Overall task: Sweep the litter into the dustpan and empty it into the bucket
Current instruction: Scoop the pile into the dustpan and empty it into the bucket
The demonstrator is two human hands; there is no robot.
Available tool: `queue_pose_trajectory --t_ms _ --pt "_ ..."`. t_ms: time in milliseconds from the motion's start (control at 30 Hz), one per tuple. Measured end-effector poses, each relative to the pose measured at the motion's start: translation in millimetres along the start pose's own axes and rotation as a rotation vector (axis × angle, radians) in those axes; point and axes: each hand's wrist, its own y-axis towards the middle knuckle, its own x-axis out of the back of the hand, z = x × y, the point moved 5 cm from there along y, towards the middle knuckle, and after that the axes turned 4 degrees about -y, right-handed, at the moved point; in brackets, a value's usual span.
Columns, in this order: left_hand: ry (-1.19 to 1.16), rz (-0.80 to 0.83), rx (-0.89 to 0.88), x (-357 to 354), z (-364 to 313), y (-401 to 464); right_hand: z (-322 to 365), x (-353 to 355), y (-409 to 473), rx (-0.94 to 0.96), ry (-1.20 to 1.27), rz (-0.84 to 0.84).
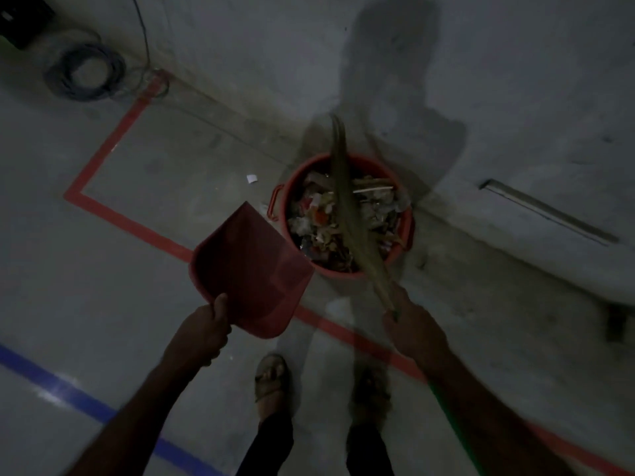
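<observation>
My left hand (202, 329) grips the near edge of a red dustpan (251, 266), held in the air just left of the bucket with its pan looking bare. My right hand (412, 324) holds a grass broom (347, 207) by its lower end; the bristles reach up and across the bucket's mouth. The red bucket (409, 231) stands on the floor by the wall, heaped with mixed litter (319, 214). A small white scrap (252, 179) lies on the floor left of the bucket.
Red tape lines (113, 214) and a blue line (86, 403) mark the concrete floor. A coil of cable (86, 72) lies at the far left by the wall. My sandalled feet (271, 376) stand below the bucket. A metal strip (549, 211) runs along the right wall.
</observation>
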Motion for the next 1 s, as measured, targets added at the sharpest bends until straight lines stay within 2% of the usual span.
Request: queue_pose_trajectory --t_ms 100,233,333,400,633,1000 --pt "0.061 0.019 -0.061 -12 -6 9 3 -5 37 -0.073 -0.174 0.010" --pt "0.123 0.062 -0.072 -32 -6 16 9 -23 74 -0.049 -0.180 0.030" --pt "0.114 0.093 -0.069 -41 -5 14 1 -25 69 -0.051 -0.141 0.047" --pt "0.085 0.101 -0.052 -45 -7 10 -13 -19 49 -0.036 -0.061 0.053" --pt "-0.087 0.086 0.004 -63 -5 -20 -68 0 -71 0.104 0.157 -0.138" --pt "-0.290 0.039 0.006 -91 22 -68 -79 -14 -165 0.294 0.190 -0.322"
